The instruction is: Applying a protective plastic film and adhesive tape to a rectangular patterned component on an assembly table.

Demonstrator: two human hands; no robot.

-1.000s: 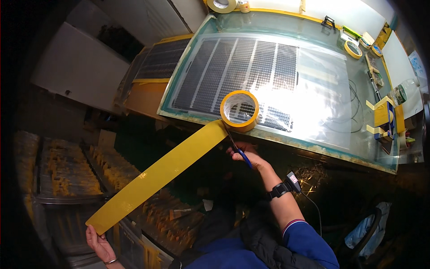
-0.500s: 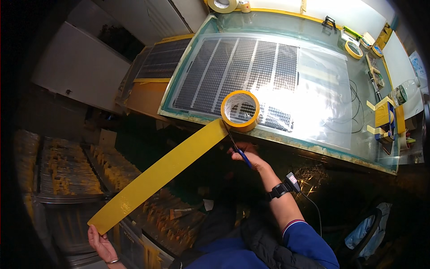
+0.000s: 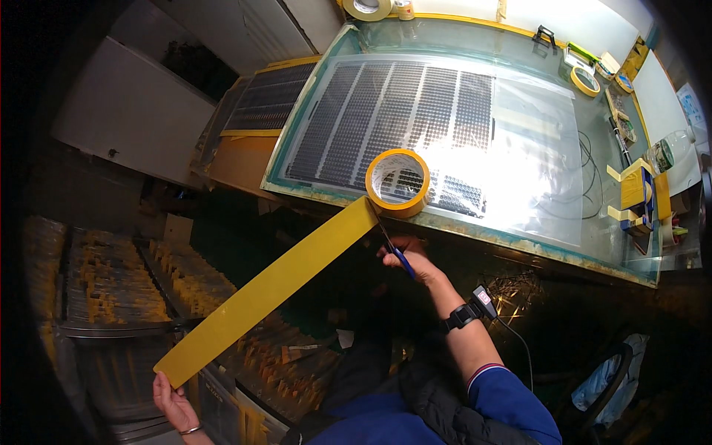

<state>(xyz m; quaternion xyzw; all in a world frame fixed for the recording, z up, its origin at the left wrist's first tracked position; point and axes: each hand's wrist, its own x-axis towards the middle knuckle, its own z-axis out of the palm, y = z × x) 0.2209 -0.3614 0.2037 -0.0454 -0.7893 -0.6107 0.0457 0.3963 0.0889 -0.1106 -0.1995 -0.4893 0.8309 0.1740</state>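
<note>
At the lower left, below and well off the table's front edge, the left hand is closed on the free end of a long yellow strip of tape, fingers pinched together on its corner. The strip runs taut and diagonally up to the right, over racks of small yellow parts on the dim floor area, with open air on both sides of it along its length. It meets the tape roll, which stands at the table's front edge, partly over the dark gridded panel under a clear plastic sheet. Just below that edge, the right hand is closed around blue-handled scissors; the blades point up to the strip where it leaves the roll. Whether the blades are apart or together cannot be told. A black wristband device sits on the right wrist. The glass table is bare along its front edge to the right of the roll. Near the right edge lie a yellow block and, toward the far right corner, a smaller tape roll.
</note>
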